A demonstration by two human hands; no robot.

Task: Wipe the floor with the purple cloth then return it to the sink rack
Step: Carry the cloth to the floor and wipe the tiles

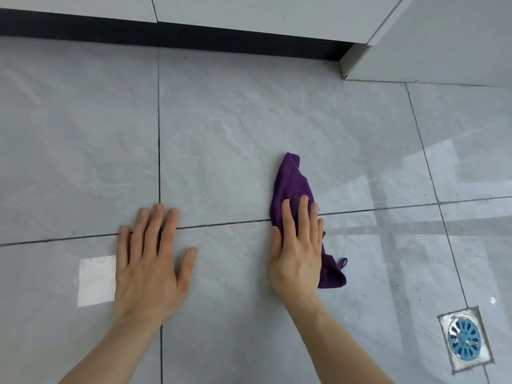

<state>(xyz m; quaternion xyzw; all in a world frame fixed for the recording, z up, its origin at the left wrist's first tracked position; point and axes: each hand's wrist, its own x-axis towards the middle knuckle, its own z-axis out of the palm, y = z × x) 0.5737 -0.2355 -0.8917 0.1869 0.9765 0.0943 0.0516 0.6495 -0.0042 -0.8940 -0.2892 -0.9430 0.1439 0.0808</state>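
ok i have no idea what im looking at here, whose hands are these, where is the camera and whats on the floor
This is one picture from a wide-angle camera worn on a person's head, looking forward and down, so you see that person's own two bare hands from above. There is no robot.

The left hand lies flat and open on the grey tiled floor, holding nothing. The right hand presses flat on a crumpled purple cloth, which lies stretched out across a dark grout line. The fingers are straight, not closed around the cloth.

Also on the floor: a square metal drain with a round blue grate at the lower right, and a pale square patch beside the left hand. Pale cabinet fronts with a dark recess below run along the top.
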